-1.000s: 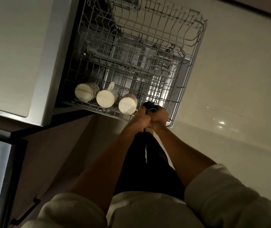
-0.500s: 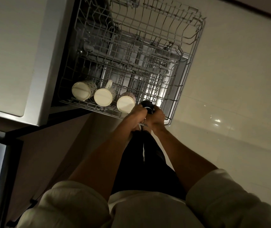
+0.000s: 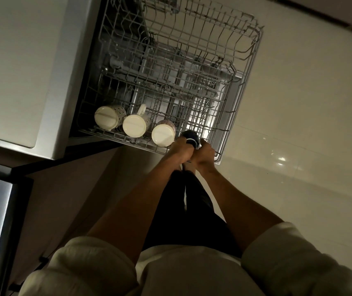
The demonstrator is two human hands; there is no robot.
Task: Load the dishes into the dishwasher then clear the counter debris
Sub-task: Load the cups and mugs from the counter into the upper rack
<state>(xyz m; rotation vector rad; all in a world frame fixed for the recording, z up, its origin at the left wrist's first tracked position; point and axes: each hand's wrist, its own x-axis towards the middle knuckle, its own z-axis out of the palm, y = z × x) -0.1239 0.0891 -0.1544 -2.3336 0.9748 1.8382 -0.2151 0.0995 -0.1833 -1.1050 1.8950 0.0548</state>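
Loading underway: 3 pale mugs (image 3: 134,126) already inverted along rack (image 3: 249,67) front edge. Left hand (image 3: 180,149) and right hand (image 3: 205,153) both grip dark cup (image 3: 190,137), seating it beside them (4th spot). Counter debris out of view; presumably untouched.

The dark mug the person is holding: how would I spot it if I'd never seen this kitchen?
Find the pulled-out grey wire dishwasher rack. Along its near edge stand three pale upturned mugs in a row. The dark mug with a thin white line comes next, at their right end, gripped between the left hand and right hand; it is the only dark one.
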